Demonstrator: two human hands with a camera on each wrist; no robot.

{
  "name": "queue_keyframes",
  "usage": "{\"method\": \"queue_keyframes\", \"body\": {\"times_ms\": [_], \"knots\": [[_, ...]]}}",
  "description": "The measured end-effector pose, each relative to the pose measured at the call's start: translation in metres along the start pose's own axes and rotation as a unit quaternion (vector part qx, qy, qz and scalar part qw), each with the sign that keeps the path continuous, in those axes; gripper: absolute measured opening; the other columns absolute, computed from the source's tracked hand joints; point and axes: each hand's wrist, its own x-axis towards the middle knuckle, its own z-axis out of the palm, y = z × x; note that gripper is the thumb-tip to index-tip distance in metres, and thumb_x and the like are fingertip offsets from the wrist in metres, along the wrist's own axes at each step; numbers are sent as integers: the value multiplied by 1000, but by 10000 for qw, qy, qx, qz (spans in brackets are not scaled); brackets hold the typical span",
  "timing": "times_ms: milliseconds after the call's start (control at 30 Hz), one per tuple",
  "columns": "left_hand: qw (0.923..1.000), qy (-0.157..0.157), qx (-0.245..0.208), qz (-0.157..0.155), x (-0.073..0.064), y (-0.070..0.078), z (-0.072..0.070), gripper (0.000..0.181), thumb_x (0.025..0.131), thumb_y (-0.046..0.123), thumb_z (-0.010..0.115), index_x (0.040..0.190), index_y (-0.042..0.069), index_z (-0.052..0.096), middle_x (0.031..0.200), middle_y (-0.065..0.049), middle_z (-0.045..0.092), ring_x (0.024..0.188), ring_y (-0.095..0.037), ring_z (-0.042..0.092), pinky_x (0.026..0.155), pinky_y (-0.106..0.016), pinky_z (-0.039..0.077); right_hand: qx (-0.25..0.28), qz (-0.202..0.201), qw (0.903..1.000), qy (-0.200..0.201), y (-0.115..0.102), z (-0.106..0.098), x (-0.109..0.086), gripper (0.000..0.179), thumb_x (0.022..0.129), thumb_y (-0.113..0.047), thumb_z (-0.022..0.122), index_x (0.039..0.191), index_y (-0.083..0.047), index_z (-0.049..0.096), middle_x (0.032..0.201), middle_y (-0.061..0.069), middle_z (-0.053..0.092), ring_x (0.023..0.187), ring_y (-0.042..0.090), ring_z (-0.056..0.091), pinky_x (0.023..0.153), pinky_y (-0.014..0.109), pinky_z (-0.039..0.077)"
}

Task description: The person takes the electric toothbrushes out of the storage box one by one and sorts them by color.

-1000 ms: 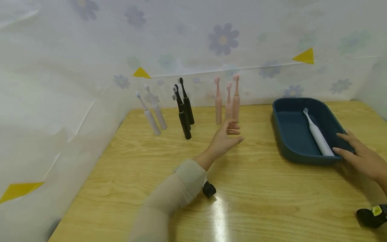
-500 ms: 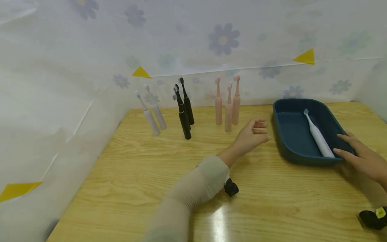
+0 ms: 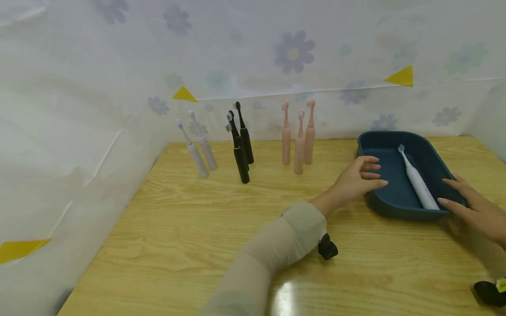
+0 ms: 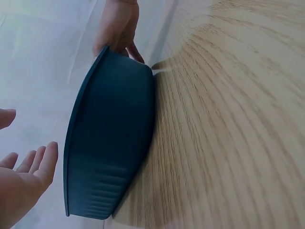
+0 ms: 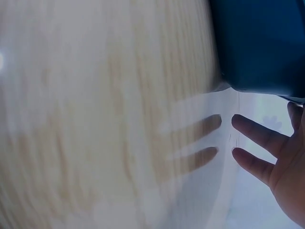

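A dark blue plastic basin (image 3: 411,214) rests on the table with one white electric toothbrush (image 3: 420,186) lying inside it. My left hand (image 3: 357,177) is at the basin's left rim, its fingers loosely spread and holding nothing. In the left wrist view, a gap shows between the left hand (image 4: 28,179) and the basin's side (image 4: 109,129). At the opposite side, my right hand (image 3: 476,206) holds the basin's right rim, thumb and a finger over the edge. In the right wrist view, two other fingers (image 5: 259,136) of it stretch out below the basin.
Three pink electric toothbrushes (image 3: 299,153) stand upright left of the basin. Farther left stand several black ones (image 3: 242,164) and two white ones (image 3: 197,160). A flower-patterned sheet (image 3: 253,52) with yellow triangles backs the wooden table (image 3: 189,245).
My left hand has moved right, from in front of the pink toothbrushes to the basin's left rim. The right hand stays on the basin.
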Motion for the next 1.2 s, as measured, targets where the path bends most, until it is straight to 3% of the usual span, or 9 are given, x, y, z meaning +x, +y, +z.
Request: {"method": "queue_keyframes", "body": {"times_ms": [367,700,1033,1067,1133,1200], "knots": [[9958,-289,803,-340,18,4,23,50,79,15,63,122,25,40,114,16,45,96,3,47,69,-15,42,-241,-5,9997,-79,8,-6,-2,66,92,-21,41,135,6,0,134,23,-24,116,50,-17,82,68,-4],[9902,107,1203,-698,30,13,40,47,79,16,63,120,27,43,109,18,47,92,5,48,65,-13,41,29,-157,9992,-362,16,-12,0,71,91,-19,44,137,-3,-8,133,23,-26,116,47,-21,81,68,-4],[9790,562,1691,-994,54,8,54,43,78,19,64,116,29,46,103,18,50,83,2,51,61,-15,41,127,-122,9989,-443,15,-12,3,74,91,-19,44,136,-8,-14,132,22,-28,115,48,-21,83,67,-4],[9772,578,1769,-1026,56,8,56,43,78,20,64,116,29,46,103,18,50,82,1,50,61,-16,40,171,-155,9991,-366,16,-12,3,74,90,-18,44,136,-9,-13,133,22,-27,116,44,-22,85,65,-6],[9720,641,1989,-1070,62,9,61,44,78,20,64,116,31,46,102,19,50,81,1,50,59,-16,40,198,-241,9993,-188,19,-13,2,74,90,-15,45,136,-10,-12,135,20,-25,119,35,-23,98,46,-9],[9649,607,2332,-1046,68,10,66,45,78,20,63,118,31,45,102,19,50,78,2,48,58,-15,38,183,-335,9993,-10,23,-15,1,74,89,-13,46,137,-11,-10,136,19,-22,121,27,-22,97,29,-11]]}}
